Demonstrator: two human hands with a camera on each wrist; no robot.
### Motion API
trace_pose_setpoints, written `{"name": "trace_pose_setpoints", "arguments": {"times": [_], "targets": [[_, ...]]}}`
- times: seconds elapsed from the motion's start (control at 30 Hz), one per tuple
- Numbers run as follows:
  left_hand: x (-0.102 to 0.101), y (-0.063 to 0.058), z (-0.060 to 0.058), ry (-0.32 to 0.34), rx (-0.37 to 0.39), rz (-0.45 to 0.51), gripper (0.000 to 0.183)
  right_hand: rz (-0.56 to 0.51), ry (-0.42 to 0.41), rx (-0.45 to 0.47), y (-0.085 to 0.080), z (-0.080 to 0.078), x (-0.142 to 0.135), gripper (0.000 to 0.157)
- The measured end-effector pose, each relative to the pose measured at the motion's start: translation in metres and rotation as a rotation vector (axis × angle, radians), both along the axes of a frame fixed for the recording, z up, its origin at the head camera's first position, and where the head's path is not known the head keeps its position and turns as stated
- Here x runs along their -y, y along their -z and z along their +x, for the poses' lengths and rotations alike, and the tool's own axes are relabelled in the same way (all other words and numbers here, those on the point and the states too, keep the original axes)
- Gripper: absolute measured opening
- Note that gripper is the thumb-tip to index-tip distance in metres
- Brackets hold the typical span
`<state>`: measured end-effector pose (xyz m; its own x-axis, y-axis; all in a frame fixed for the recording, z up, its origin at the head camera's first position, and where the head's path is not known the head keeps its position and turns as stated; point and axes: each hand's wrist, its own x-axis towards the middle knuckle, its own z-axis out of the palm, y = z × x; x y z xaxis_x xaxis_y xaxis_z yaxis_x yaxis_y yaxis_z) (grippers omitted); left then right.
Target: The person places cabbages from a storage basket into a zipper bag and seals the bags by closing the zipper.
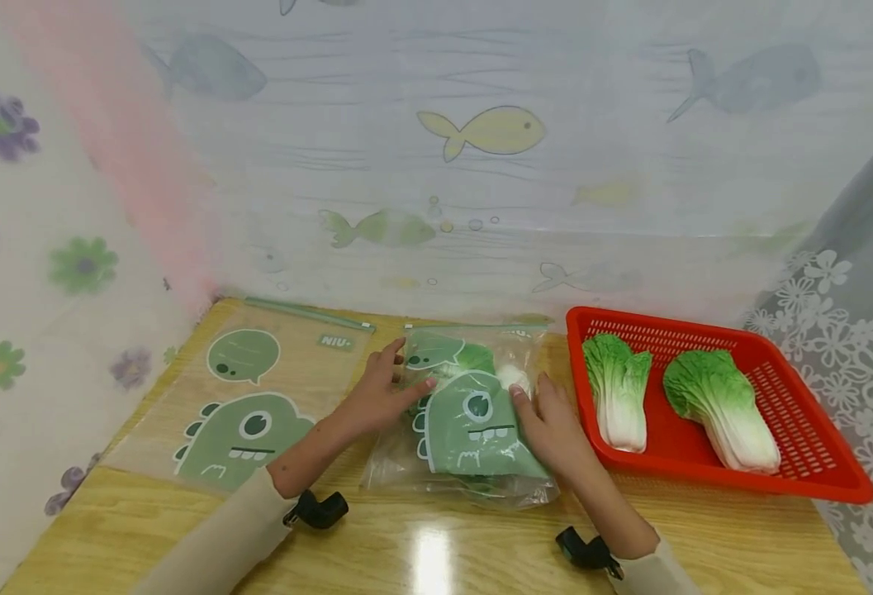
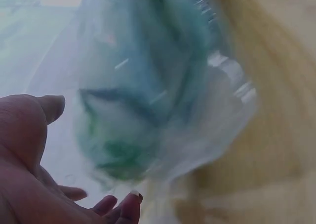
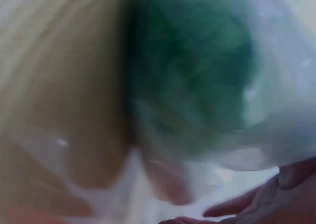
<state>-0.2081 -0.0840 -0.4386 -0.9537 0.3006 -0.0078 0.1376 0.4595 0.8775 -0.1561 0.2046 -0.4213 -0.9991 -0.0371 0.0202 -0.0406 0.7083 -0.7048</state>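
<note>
your left hand and right hand, fingers loosely spread, flank the slider bag; tilting it unsealed (closure unclear) could spill the cabbage.

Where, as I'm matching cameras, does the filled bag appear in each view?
Head: filled bag, low centre, between left hand and right hand.
Left wrist: filled bag, blurred, top to middle.
Right wrist: filled bag, blurred, upper middle to right edge.
Shared landmark: wooden tabletop, along the bottom in head, right side in left wrist, left side in right wrist.
</note>
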Motion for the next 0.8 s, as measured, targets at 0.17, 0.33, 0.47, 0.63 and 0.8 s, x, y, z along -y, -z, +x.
{"name": "trace_pose_setpoints", "arguments": {"times": [0.17, 0.33, 0.47, 0.63, 0.8], "targets": [[0.024, -0.016, -0.01, -0.025, 0.028, -0.014, 0.079, 0.07, -0.068, -0.048, -0.028, 0.016, -0.003, 0.07], [0.054, -0.027, -0.022, -0.084, 0.022, -0.056, 0.065, 0.0, -0.099, -0.127, -0.048, 0.023, -0.015, 0.059], [0.073, -0.026, -0.033, -0.14, 0.02, -0.1, 0.063, -0.024, -0.063, -0.188, -0.056, 0.019, -0.034, 0.051], [0.094, -0.015, -0.05, -0.195, -0.036, -0.172, 0.059, 0.025, 0.037, -0.233, -0.058, 0.011, -0.06, 0.049], [0.105, -0.007, -0.069, -0.266, -0.043, -0.212, 0.058, 0.096, 0.143, -0.194, -0.053, 0.0, -0.085, 0.055]]}}
